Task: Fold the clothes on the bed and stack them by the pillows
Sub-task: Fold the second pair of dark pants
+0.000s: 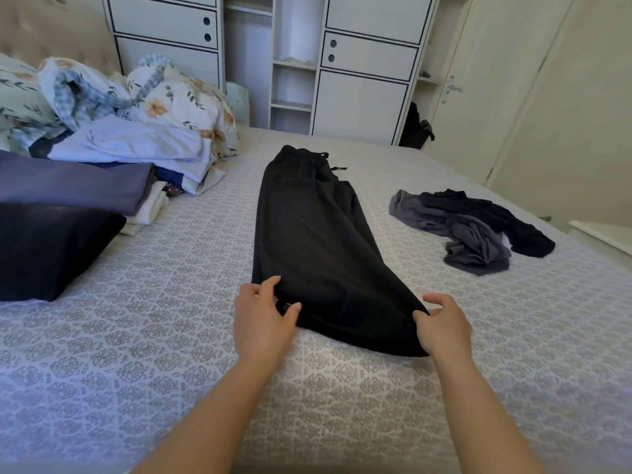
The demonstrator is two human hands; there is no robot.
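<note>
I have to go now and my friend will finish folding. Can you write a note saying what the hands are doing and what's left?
Left hand and right hand each pinch a corner of the hem of the black trousers, which lie flat and lengthwise on the bed.
Done: folded clothes stacked at the left by the pillows.
Left: fold and stack the trousers, then the crumpled grey and black clothes at the right.

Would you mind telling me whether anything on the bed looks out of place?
Yes: a crumpled grey and black heap of clothes lies unfolded near the bed's right edge, apart from the folded stack on the left.
</note>
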